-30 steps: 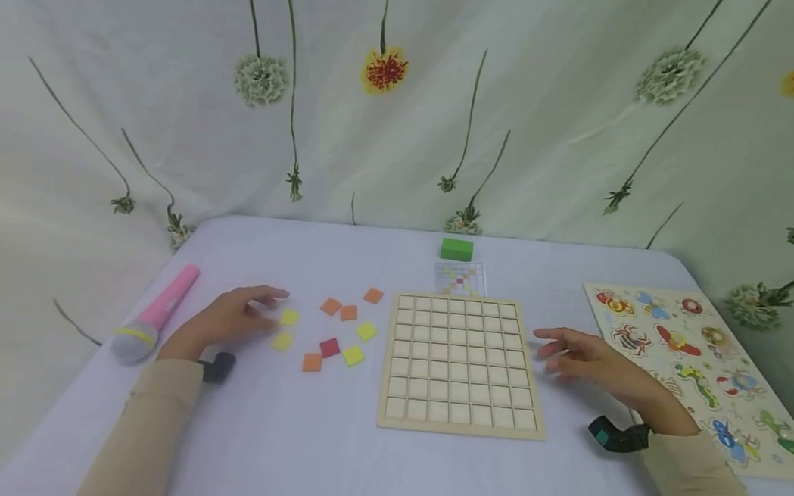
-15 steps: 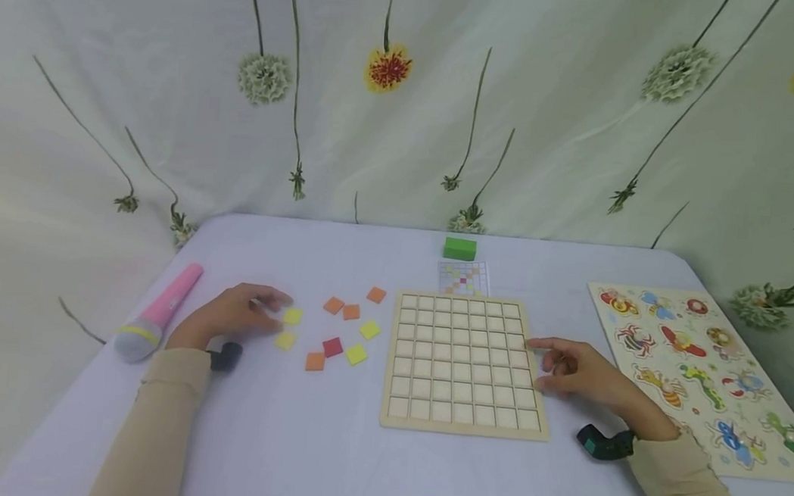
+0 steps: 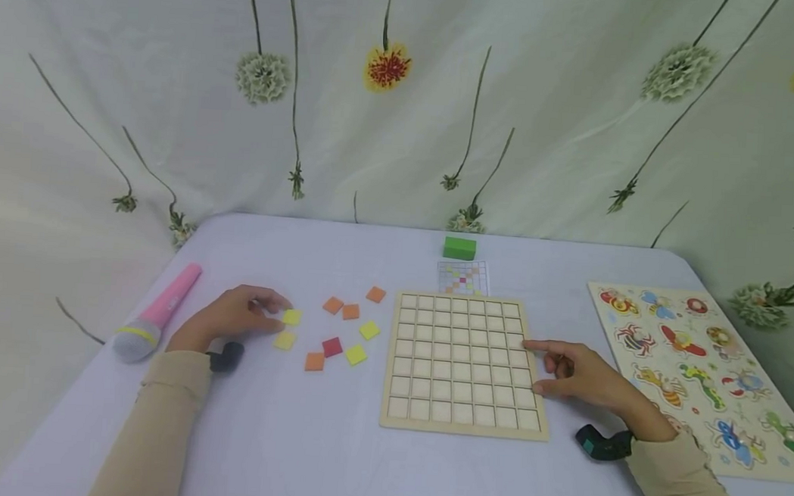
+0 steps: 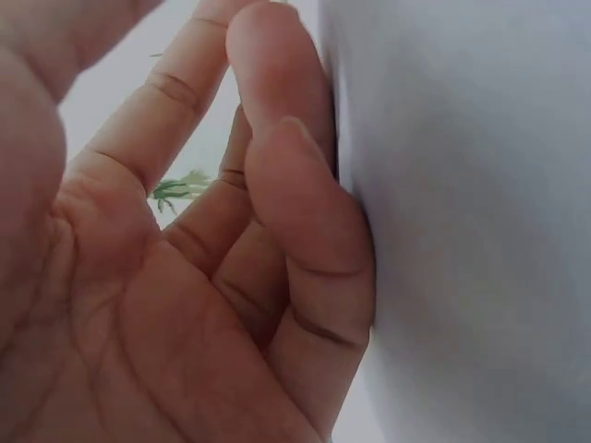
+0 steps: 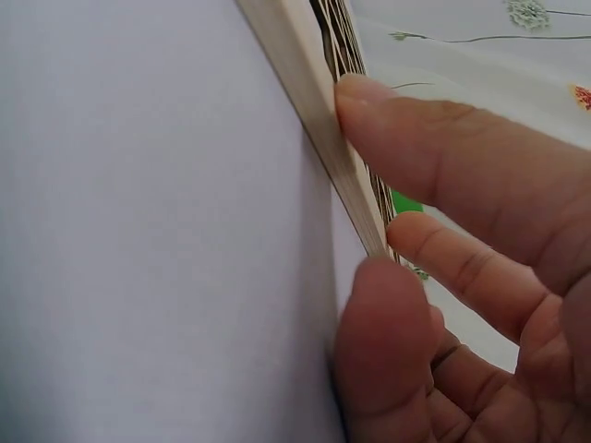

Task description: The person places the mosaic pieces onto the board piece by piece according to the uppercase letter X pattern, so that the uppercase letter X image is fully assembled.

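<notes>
My left hand (image 3: 236, 315) rests low on the table, fingers loosely bent. Its fingertips lie right at a yellow square tile (image 3: 291, 317), and a second yellow tile (image 3: 285, 341) sits beside the thumb. In the left wrist view the bent fingers lie against the white cloth, with no tile in sight. A square wooden grid board (image 3: 462, 429) lies flat, its cells bare. Along its right rim my right hand (image 3: 583, 375) touches with thumb and index finger, the other fingers curled in. In the right wrist view the thumb (image 5: 406, 129) presses on the board's rim (image 5: 314, 101).
Loose orange tiles (image 3: 314, 361), a red tile (image 3: 332, 346) and more yellow tiles (image 3: 356, 354) lie left of the board. Behind it are a pattern card (image 3: 446, 274) and a green block (image 3: 460, 248). A pink toy microphone (image 3: 172, 295) and an insect puzzle board (image 3: 690, 372) flank the hands.
My right hand has moved left from beside the grid board onto its right rim. My left hand has edged slightly right, closer to the two yellow tiles. The board and tiles stay put.
</notes>
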Demonstrator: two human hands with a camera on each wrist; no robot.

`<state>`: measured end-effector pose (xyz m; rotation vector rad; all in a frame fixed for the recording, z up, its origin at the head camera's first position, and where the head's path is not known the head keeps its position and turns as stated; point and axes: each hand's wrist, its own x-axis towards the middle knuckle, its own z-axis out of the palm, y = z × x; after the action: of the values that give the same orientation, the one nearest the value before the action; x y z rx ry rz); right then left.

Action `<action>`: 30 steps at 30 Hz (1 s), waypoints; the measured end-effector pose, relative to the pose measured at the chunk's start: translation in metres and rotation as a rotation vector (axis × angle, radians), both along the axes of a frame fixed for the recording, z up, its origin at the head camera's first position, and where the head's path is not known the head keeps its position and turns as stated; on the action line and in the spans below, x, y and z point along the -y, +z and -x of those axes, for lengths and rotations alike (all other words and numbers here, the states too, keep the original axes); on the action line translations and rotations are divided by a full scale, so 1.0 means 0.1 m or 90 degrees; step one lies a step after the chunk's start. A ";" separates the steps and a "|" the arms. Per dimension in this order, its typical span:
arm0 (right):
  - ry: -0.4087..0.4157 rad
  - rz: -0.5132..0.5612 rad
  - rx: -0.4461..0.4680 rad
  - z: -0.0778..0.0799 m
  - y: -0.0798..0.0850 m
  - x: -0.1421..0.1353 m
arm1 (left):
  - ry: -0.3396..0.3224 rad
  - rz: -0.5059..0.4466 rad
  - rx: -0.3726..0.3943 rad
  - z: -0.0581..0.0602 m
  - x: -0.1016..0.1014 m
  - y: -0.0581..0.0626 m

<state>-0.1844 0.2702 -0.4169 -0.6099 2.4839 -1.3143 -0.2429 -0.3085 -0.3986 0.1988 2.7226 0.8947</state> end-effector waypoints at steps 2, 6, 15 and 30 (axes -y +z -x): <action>-0.001 -0.003 -0.002 0.00 0.00 0.00 | -0.003 0.000 -0.005 0.00 0.01 0.00; -0.004 -0.006 -0.002 0.00 -0.01 0.01 | -0.004 0.005 -0.017 -0.01 0.02 0.00; -0.019 -0.021 0.006 -0.02 0.02 0.05 | 0.009 -0.006 -0.004 -0.02 -0.01 0.05; -0.023 -0.026 0.018 -0.04 0.08 0.06 | 0.005 0.009 -0.120 0.00 -0.40 0.15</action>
<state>-0.1805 0.2644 -0.4093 -0.5354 2.5028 -1.2734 -0.2429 -0.2684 -0.3831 0.2828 2.9034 0.9002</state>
